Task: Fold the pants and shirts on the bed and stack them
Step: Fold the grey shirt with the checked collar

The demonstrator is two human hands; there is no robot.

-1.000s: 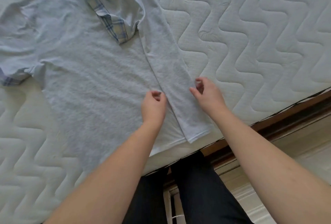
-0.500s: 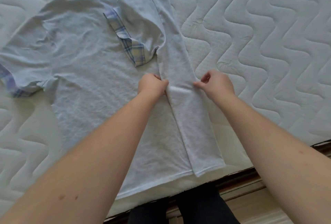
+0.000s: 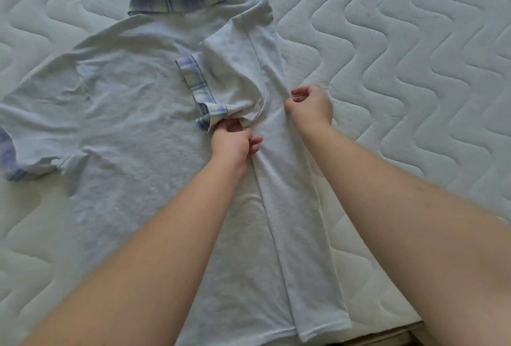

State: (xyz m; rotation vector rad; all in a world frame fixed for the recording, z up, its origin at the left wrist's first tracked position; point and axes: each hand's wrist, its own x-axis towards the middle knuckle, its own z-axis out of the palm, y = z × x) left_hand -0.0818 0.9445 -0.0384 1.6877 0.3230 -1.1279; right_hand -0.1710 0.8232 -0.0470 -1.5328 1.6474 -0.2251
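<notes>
Shirt (image 3: 132,135), pale grey, lies flat on quilted mattress (image 3: 414,41), right side folded inward. Left hand (image 3: 232,144) pinches the folded sleeve's plaid cuff (image 3: 197,83); right hand (image 3: 311,105) pinches the fold's outer edge.

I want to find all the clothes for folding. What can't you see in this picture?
- Pants: none show in the head view; if there are any, they lie beyond the frame.
- Shirt: its far-left sleeve is cut by the left edge; the forearms cover part of its lower half.
- Left hand: fingertips hidden in the bunched sleeve.
- Right hand: curled, so its grip is unclear.
</notes>
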